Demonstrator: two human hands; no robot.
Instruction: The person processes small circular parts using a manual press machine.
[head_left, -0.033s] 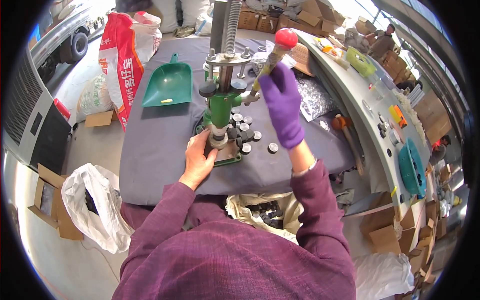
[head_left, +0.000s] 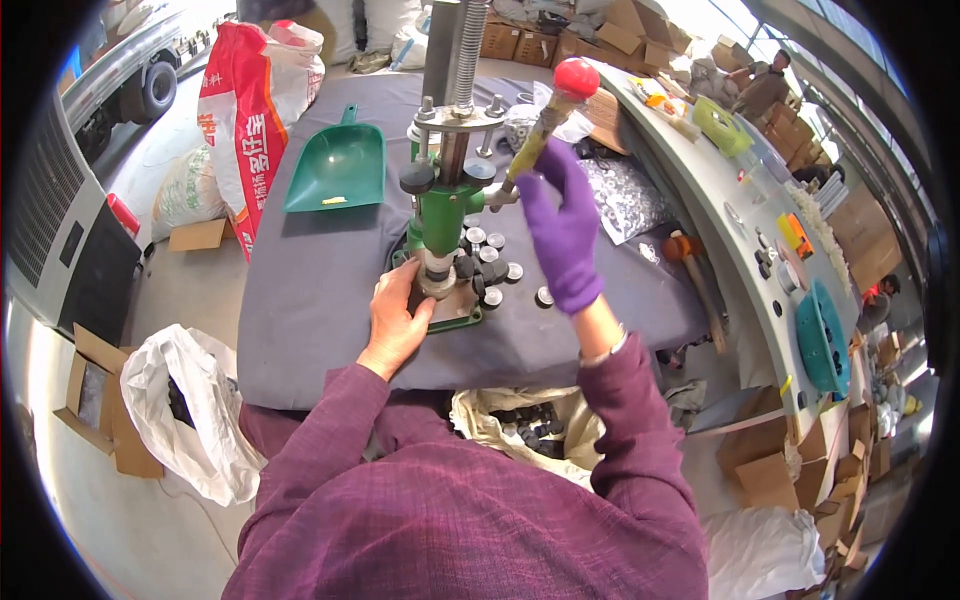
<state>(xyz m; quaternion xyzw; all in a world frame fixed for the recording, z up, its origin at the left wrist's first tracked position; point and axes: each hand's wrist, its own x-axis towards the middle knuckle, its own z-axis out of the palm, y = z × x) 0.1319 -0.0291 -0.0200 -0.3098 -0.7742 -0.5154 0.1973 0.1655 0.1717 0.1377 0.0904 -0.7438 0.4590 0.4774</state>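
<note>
A green hand press [head_left: 440,215] with a spring column stands on the cloth-covered table. Bare, my left hand [head_left: 393,315] rests at its base, thumb and forefinger spread beside the round metal die [head_left: 437,283] under the ram. Whether the fingertips touch a small part there is hidden. In a purple glove, my right hand [head_left: 562,230] is at the press lever [head_left: 540,135], which ends in a red ball knob [head_left: 576,77]. Its thumb and fingers are apart, not wrapped round the lever. Several small round black and silver caps [head_left: 487,254] lie right of the die.
A green dustpan [head_left: 340,165] lies left of the press. Right of it are a clear bag of small rings [head_left: 630,200] and an orange-headed hammer [head_left: 690,255]. An open sack of black parts [head_left: 530,425] is below the front edge; a white sack [head_left: 190,420] stands left.
My gloved right hand has dropped slightly along the lever and its thumb and fingers have spread further. The left hand stays at the die.
</note>
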